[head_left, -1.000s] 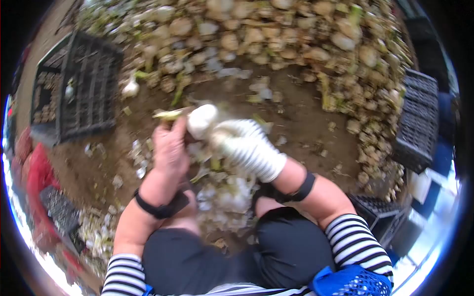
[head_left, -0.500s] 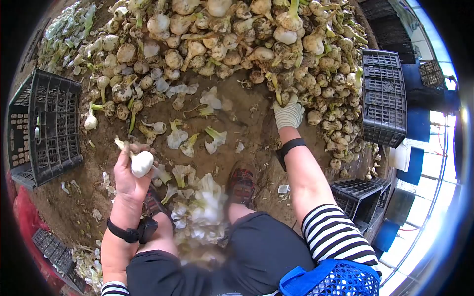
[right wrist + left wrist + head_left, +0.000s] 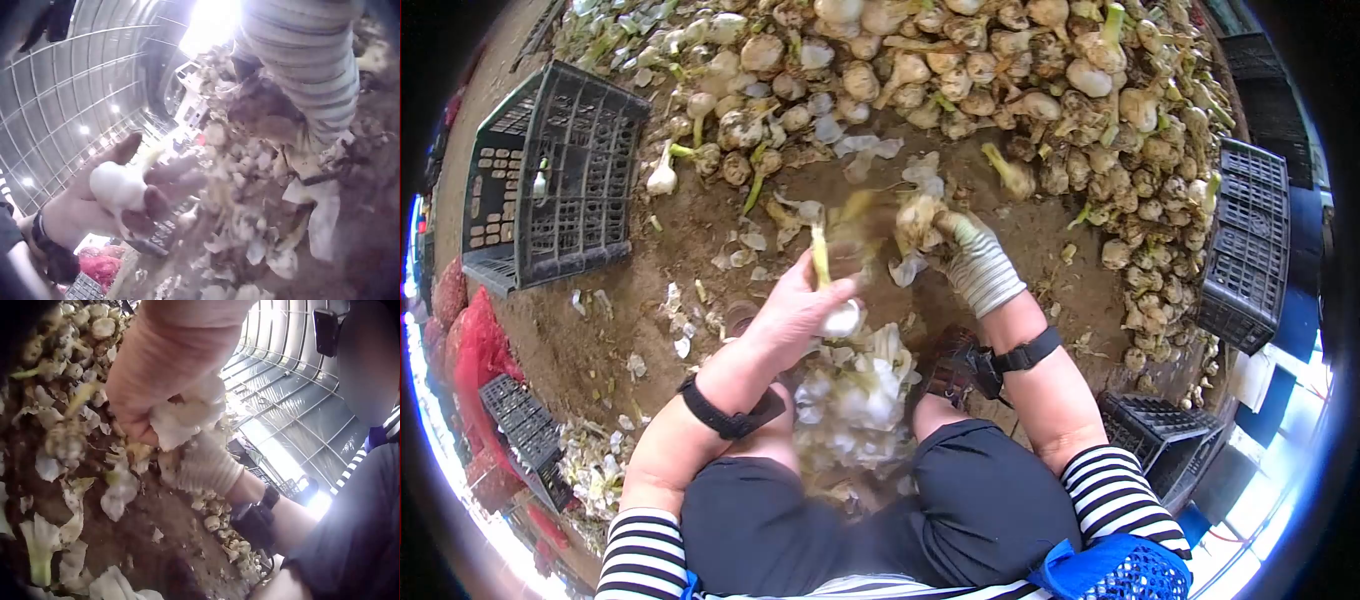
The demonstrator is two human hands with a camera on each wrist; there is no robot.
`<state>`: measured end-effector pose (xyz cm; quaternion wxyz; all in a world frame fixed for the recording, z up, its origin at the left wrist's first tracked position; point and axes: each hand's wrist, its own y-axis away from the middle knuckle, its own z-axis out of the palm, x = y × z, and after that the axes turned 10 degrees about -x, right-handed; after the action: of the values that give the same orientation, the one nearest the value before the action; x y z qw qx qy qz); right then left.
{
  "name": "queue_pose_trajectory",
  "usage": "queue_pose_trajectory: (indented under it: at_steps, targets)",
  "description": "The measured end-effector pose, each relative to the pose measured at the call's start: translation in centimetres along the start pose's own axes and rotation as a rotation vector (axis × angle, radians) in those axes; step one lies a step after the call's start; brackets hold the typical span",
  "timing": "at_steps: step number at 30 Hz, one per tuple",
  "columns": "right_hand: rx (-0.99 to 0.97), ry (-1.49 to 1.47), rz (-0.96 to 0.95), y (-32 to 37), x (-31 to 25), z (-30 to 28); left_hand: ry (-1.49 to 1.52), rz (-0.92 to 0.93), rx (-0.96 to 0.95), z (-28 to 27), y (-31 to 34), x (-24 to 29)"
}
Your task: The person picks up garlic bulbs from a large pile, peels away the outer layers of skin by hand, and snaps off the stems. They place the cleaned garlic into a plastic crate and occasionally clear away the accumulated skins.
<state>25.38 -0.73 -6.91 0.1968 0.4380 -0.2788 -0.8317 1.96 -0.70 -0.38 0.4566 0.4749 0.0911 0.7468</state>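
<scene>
In the head view my bare left hand (image 3: 788,308) holds a smooth white garlic bulb (image 3: 842,318), its pale stem (image 3: 820,258) sticking up past the fingers. The right wrist view shows this white bulb (image 3: 117,186) lying in the palm with fingers curled round it. My right hand (image 3: 985,268), in a striped white glove, grips a brown, dirt-covered garlic bulb (image 3: 918,224) low over the ground. A blurred yellowish shape (image 3: 855,212) is between the two hands. Torn white skins (image 3: 865,385) lie between the feet.
A large heap of unpeeled garlic (image 3: 980,75) spreads across the far side and right. One black crate (image 3: 585,175) lies tipped at left, another crate (image 3: 1248,240) stands at right. Red net sacks (image 3: 480,345) sit at far left. Loose skins litter the dirt floor.
My right hand reached out to the heap at the right, then came back towards the middle with a brown garlic bulb. The left hand, still holding the white bulb, moved right.
</scene>
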Motion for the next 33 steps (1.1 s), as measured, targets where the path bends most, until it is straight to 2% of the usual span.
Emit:
queue_pose_trajectory:
  at_steps: [1, 2, 4, 5, 6, 7, 9, 10, 11, 13, 14, 16, 17, 19, 21, 22, 23, 25, 27, 29, 31, 33]
  targets:
    - [-0.118, -0.165, 0.057, 0.3, -0.8, 1.1, -0.014, 0.022, -0.019, 0.0, -0.2, -0.1]
    - [-0.183, -0.124, -0.121, 1.5, -1.9, 3.6, -0.01, 0.045, -0.015, 0.0, -0.4, -0.1]
    - [-0.162, 0.485, -0.389, 3.6, -3.0, 7.5, -0.003, 0.075, 0.003, 0.4, -0.3, 0.4]
    - [-0.108, 0.82, -0.549, 4.4, -2.5, 8.7, 0.03, 0.181, -0.036, 1.0, 0.0, 0.9]
    - [-0.163, 1.113, -0.72, 5.2, -2.3, 8.9, 0.061, 0.286, -0.075, 1.4, 0.2, 1.2]
    - [-0.309, 1.204, -0.928, 5.1, -2.4, 9.2, 0.076, 0.248, 0.037, 1.2, 0.1, 0.9]
    - [-0.469, 1.063, -0.794, 4.6, -2.5, 8.9, 0.063, 0.353, 0.064, 0.4, 0.3, 0.9]
    - [-0.423, 0.913, -0.55, 4.6, -3.6, 8.8, 0.125, 0.359, 0.087, 0.2, 0.6, 1.1]
    - [-0.284, 0.568, -0.461, 4.5, -3.4, 8.7, 0.068, 0.387, 0.097, 0.1, 0.8, 1.3]
    - [-0.102, 1.203, -1.186, 3.5, -5.1, 8.8, 0.001, 0.444, 0.095, 0.4, 1.0, 1.4]
    - [-0.112, 1.317, -1.223, 3.8, -4.7, 9.6, 0.003, 0.442, 0.092, 0.7, 1.3, 1.6]
    - [-0.165, 1.466, -1.265, 3.7, -3.0, 11.4, -0.291, 0.4, 0.035, 1.1, 1.8, 1.9]
    - [-0.212, 1.499, -1.269, 3.3, -1.9, 11.6, -0.289, 0.397, 0.032, 0.9, 1.8, 1.6]
    - [-0.226, 1.511, -1.28, 2.0, -1.4, 11.1, -0.277, 0.465, 0.116, 0.1, 1.6, 0.8]
    - [-0.078, 1.729, -1.241, 1.6, -1.3, 10.2, -0.196, 0.405, 0.098, -0.4, 2.1, 0.7]
    - [-0.007, 1.676, -1.174, 1.5, -1.5, 10.4, -0.085, 0.384, 0.092, -0.8, 2.0, 0.8]
    - [0.022, 1.577, -1.262, 1.1, -2.1, 9.7, 0.027, 0.364, 0.087, -1.1, 2.0, 0.9]
    - [-0.205, 1.209, -1.216, 1.8, -2.9, 9.7, 0.033, 0.332, 0.13, -1.0, 2.4, 1.9]
    - [-0.331, 1.559, -1.118, 3.3, -3.6, 10.5, 0.039, 0.332, 0.103, -0.7, 2.6, 2.2]
    - [-0.361, 1.677, -1.301, 2.7, -2.1, 10.2, -0.017, 0.337, 0.09, -1.1, 2.3, 1.7]
    - [-0.37, 1.686, -1.284, 2.6, -1.8, 10.2, -0.133, 0.3, 0.122, -0.8, 2.2, 1.9]
    - [-0.421, 1.823, -1.238, 2.7, -1.9, 10.5, -0.137, 0.292, 0.123, -1.1, 2.2, 1.5]
